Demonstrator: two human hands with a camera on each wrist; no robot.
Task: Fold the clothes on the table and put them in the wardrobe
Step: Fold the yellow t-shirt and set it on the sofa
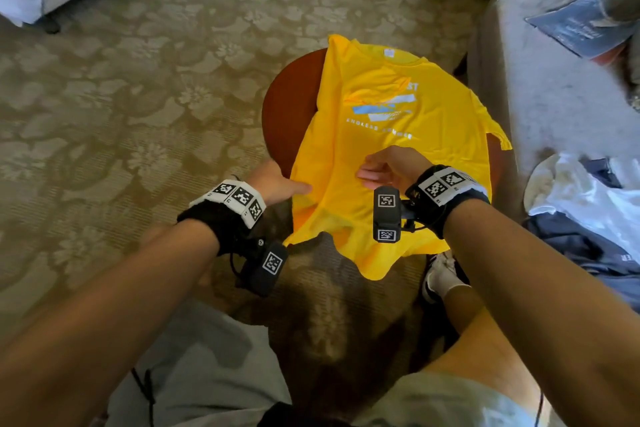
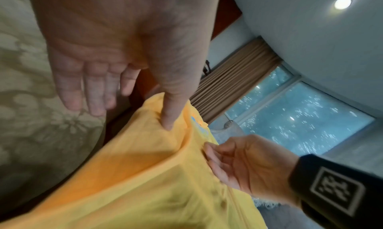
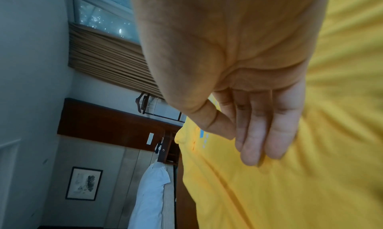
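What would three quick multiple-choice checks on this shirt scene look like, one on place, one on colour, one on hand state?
1. Where does the T-shirt lie?
A. on the carpet
B. spread on the round wooden table, hem hanging over the near edge
C. on the bed

2. What colour is the T-shirt?
A. yellow
B. navy
C. white

3. What is the left hand doing?
A. hanging clear of the cloth
B. gripping a hanger
C. touching the shirt's left edge with the thumb, fingers straight

Answers:
1 B: the head view shows the shirt flat on the brown table top with its hem draped past the rim.
2 A: all three views show yellow cloth with a blue and white print.
3 C: the left wrist view shows the thumb pressed into the fabric and the other fingers extended, while the right hand rests on the shirt's middle.
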